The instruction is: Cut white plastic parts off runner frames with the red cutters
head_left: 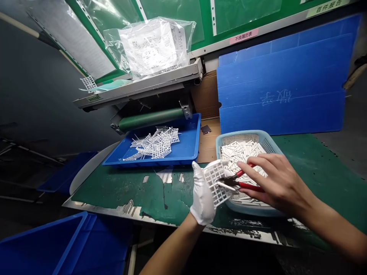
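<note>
My left hand (202, 195), in a white glove, is closed around a white plastic lattice frame (218, 180) held over the near edge of a light blue basket (224, 138). My right hand (275, 181), bare, grips red-handled cutters (243, 183) whose jaws meet the frame at a thin white rod. The basket holds several loose white rods (239, 149). Both hands work just above the basket's left front corner.
A blue tray (189, 142) with a pile of white lattice frames (156, 143) sits left of the basket under a green roller (150, 118). Blue corrugated boards (282, 84) stand behind. A blue bin (65, 244) lies below the green bench's edge. A plastic bag (153, 46) rests on the shelf above.
</note>
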Available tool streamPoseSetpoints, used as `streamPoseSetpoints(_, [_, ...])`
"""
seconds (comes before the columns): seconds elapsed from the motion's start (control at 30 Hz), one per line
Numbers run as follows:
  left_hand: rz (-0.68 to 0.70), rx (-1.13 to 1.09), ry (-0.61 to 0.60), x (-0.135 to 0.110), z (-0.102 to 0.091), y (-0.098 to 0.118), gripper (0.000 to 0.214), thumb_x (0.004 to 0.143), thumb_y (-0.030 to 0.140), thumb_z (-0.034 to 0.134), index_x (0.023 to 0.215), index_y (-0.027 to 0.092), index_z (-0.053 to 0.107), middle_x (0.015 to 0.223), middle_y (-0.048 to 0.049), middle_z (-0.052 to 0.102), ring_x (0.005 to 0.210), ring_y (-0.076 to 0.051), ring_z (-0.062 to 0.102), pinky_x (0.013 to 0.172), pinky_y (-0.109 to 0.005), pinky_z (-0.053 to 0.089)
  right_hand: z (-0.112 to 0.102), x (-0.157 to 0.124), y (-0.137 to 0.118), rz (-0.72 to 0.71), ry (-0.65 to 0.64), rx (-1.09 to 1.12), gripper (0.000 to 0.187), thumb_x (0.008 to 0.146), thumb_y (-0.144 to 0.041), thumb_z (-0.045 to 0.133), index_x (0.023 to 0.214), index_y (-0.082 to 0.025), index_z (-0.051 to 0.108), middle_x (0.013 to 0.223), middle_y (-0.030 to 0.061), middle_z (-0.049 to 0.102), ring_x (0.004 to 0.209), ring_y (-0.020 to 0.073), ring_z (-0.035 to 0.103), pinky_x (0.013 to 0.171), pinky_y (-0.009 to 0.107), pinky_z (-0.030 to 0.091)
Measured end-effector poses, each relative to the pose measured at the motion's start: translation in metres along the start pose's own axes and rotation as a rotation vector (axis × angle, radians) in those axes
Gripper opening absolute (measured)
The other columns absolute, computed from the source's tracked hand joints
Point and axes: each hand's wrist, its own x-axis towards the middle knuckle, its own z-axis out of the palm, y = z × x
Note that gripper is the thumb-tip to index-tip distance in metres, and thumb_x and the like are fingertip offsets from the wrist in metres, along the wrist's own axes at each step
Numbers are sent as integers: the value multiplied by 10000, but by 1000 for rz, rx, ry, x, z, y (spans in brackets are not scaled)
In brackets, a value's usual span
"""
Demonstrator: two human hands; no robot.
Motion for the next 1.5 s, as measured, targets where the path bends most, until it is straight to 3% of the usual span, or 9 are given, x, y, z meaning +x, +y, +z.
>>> streamPoseSetpoints(0.13, [-353,74,-183,8,-5,3,1004,805,889,195,1238,92,627,953,-196,711,702,-298,694,678,-457,564,-9,9,24,-152,-25,-54,459,946,-439,628,1382,-310,560,1220,126,598,1167,339,509,1002,555,387])
streamPoseSetpoints(0.3, [-584,125,-332,12,1,5,900,853,840,239,1244,132,633,819,-130,690,587,-241,652,588,-387,548,-14,18,46,-340,-19,-75,578,934,-596,586,1435,-318,510,1188,110,612,1143,306,511,1013,527,399])
streamPoseSetpoints(0.43, [-621,147,-237,10,8,0,715,909,736,362,1038,118,697,789,-96,659,603,-198,624,580,-334,536,-19,25,57,-431,-50,-105,671,907,-723,519,1379,-247,554,1235,119,598,1198,309,485,1040,506,393])
streamPoseSetpoints(0.6, [-711,173,-242,14,15,-5,759,903,769,274,904,126,677,744,-105,628,571,-201,604,536,-348,526,-23,27,62,-344,-258,-74,676,898,-776,444,1174,-192,645,1096,130,632,1038,301,547,951,498,434])
streamPoseSetpoints(0.83, [-562,90,-205,36,26,-3,788,882,800,241,1046,141,640,706,-101,641,534,-214,604,514,-375,539,-18,10,57,-121,-236,-116,583,969,-641,416,971,-109,654,871,140,597,767,244,519,679,371,411])
streamPoseSetpoints(1.03, [-388,27,-67,60,39,-10,820,937,738,126,1274,142,578,1035,-144,712,764,-268,694,725,-451,572,-15,-6,45,233,-304,-135,562,987,-633,377,911,-137,629,799,111,587,699,225,528,579,334,357])
streamPoseSetpoints(1.2, [-559,195,-225,52,33,-5,827,869,818,271,1055,122,676,832,-142,704,620,-229,651,628,-400,566,-26,-5,62,5,-212,-137,599,951,-650,465,1126,-105,641,1056,181,632,967,323,574,828,468,466])
streamPoseSetpoints(1.33, [-756,286,-328,42,29,-1,784,888,777,348,970,88,712,825,-142,693,629,-198,645,627,-340,558,-32,12,75,-144,-312,-26,671,882,-753,501,1240,-197,619,1271,142,590,1212,353,495,1038,548,382])
streamPoseSetpoints(1.5, [-734,229,-209,52,35,-1,736,904,765,308,985,139,685,768,-108,678,598,-207,639,578,-362,565,-14,13,82,-152,-301,-23,630,919,-730,439,1057,-153,652,1045,156,638,952,295,569,836,466,454])
